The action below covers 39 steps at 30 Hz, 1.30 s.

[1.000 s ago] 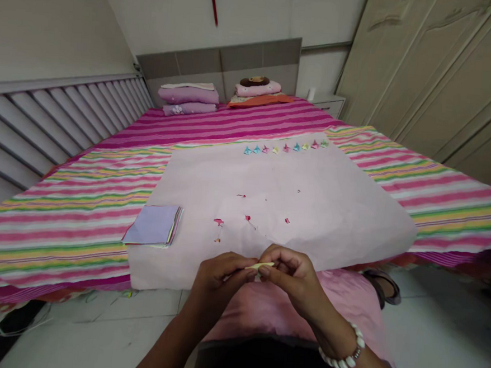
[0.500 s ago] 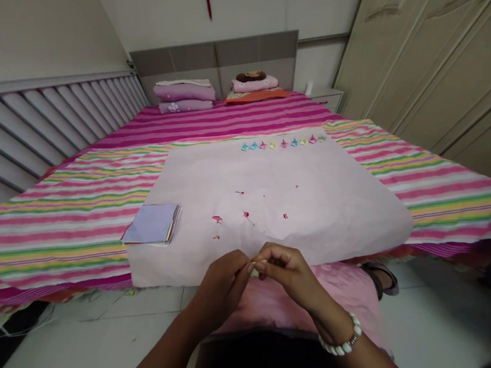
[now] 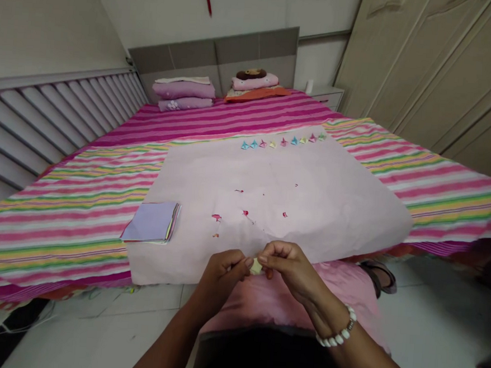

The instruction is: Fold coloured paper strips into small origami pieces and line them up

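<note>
Between my two hands is a small pale yellow piece of folded paper (image 3: 256,266), held just past the near edge of the white sheet (image 3: 204,175) and above a pink cushion (image 3: 271,303). My left hand (image 3: 224,275) pinches its left side with thumb and forefinger. On the opposite side, my right hand (image 3: 288,265), with a white bead bracelet at the wrist, grips it the same way. A row of several small folded paper shapes (image 3: 283,142) in blue, pink, yellow and green lies along the sheet's far edge.
A stack of square coloured paper (image 3: 150,222), lilac on top, lies at the sheet's left. Torn holes with red showing (image 3: 217,218) dot the sheet. The striped bed (image 3: 447,187) surrounds it. Folded bedding (image 3: 184,94) rests by the headboard (image 3: 254,53). A shoe (image 3: 384,278) shows at right.
The yellow paper has turned so its flat face shows between my fingertips. My hands have moved slightly apart, both still gripping it.
</note>
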Each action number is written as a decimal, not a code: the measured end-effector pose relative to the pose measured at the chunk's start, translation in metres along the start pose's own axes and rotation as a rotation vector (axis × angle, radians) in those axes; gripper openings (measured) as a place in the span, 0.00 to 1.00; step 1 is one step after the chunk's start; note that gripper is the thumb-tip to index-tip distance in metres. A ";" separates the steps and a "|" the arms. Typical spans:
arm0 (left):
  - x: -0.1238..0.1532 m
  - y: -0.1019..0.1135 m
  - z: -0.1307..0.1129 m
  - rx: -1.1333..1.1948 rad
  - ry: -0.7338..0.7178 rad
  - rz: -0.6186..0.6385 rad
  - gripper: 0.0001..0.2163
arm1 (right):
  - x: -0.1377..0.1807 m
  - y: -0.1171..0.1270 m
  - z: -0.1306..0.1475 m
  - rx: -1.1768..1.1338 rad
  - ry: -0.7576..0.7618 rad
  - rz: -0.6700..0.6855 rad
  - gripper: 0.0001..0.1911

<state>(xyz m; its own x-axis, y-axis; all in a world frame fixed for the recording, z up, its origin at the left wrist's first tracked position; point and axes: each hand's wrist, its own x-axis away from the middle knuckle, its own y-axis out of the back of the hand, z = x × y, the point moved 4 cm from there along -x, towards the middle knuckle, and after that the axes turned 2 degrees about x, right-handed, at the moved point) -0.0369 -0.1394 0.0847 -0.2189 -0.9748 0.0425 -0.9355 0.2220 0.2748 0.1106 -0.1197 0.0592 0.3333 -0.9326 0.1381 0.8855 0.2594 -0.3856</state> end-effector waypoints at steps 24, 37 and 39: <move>-0.038 -0.006 0.026 0.130 0.136 -0.142 0.22 | -0.025 0.013 -0.015 -0.224 -0.104 -0.148 0.11; -0.069 0.017 0.017 -0.217 -0.421 -0.112 0.07 | -0.065 0.027 -0.015 -0.080 -0.044 -0.200 0.11; -0.080 0.021 0.021 -0.201 -0.403 -0.144 0.05 | -0.075 0.030 -0.012 -0.004 0.006 -0.209 0.12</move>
<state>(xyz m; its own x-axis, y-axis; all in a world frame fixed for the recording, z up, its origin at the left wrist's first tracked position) -0.0453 -0.0564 0.0673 -0.2187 -0.9007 -0.3753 -0.9007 0.0383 0.4328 0.1080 -0.0452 0.0261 0.1401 -0.9676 0.2099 0.9338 0.0586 -0.3530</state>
